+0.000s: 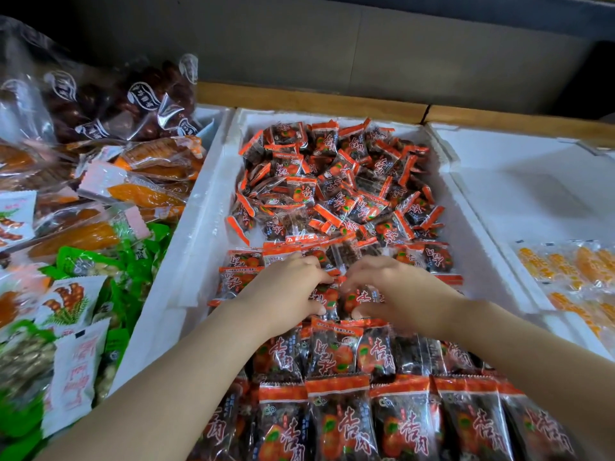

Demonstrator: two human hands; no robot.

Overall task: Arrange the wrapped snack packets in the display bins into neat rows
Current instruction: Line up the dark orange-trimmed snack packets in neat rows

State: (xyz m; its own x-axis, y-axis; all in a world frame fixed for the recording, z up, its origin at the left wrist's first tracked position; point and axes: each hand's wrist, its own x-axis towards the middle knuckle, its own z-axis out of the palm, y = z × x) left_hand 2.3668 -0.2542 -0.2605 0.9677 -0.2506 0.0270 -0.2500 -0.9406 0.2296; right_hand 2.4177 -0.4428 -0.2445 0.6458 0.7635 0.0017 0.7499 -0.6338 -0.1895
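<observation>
Curling round two red-and-black packets (pixel 361 299) (one apiece), the fingers of the left hand (pixel 286 291) and right hand (pixel 402 294) meet mid-bin. Nearer lie two neat rows (pixel 346 417); a loose heap (pixel 336 181) fills the white foam bin (pixel 213 207) beyond.

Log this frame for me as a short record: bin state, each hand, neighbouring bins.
middle bin: white foam bin of red-wrapped packets
near end: neat rows, packets upright side by side
far end: loose heap, not yet arranged
left hand: pinches a red packet at the far edge of the rows
right hand: curled round a second packet right beside it
bin to the left: green packets mixed with white and orange ones
bin to the right: yellow packets
</observation>
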